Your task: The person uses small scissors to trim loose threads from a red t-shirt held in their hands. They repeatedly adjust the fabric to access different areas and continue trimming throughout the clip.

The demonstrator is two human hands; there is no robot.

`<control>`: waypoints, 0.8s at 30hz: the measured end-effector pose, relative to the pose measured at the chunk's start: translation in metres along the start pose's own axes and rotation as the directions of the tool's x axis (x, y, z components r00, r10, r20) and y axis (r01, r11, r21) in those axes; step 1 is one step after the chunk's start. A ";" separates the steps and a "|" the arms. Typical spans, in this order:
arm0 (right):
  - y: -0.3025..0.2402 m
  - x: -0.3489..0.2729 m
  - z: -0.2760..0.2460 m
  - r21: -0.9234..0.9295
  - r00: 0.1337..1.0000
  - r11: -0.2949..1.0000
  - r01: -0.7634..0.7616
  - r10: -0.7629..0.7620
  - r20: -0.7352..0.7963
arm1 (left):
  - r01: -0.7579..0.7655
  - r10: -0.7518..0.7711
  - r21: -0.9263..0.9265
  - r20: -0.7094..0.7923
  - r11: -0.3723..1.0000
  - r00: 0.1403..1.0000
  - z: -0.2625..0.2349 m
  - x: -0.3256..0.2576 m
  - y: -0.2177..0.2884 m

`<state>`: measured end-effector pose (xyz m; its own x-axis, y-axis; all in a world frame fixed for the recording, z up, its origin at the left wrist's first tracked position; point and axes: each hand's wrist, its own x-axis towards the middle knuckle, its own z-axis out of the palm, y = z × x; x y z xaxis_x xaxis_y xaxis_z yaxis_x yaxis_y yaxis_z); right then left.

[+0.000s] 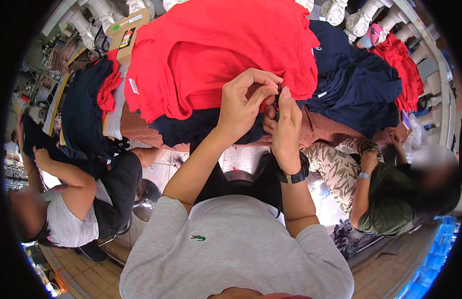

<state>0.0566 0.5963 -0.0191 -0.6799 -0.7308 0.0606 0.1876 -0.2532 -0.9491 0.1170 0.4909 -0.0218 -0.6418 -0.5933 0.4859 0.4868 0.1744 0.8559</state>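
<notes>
Just beyond the grip sits the red cloth [216,42], and here's the dark tool [278,99] clamped in the right hand [287,118], long axis pointing away from the body, the left hand's [241,102] fingertips right by its tip, their hold impossible to tell.

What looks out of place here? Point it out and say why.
A dark tuft lies on the pale tiled floor near the table; it looks odd, like a stray scrap standing out against light tiles, but is too small to identify.
</notes>
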 end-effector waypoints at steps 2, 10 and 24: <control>0.001 0.002 0.000 0.017 0.999 0.999 -0.037 0.038 -0.031 | -0.038 0.038 0.028 0.001 0.999 0.999 0.000 -0.002 -0.003; 0.014 0.007 -0.011 0.089 0.997 0.994 -0.063 0.058 0.055 | -0.070 0.070 0.083 0.005 0.994 0.998 0.001 -0.002 -0.007; 0.006 0.006 -0.018 0.127 0.999 0.992 0.025 -0.029 0.029 | -0.166 0.169 0.162 -0.004 0.973 0.986 -0.002 -0.002 -0.014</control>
<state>0.0410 0.6015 -0.0300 -0.6643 -0.7411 0.0971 0.2588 -0.3499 -0.9003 0.1123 0.4880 -0.0348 -0.5483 -0.5583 0.6227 0.4838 0.3956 0.7807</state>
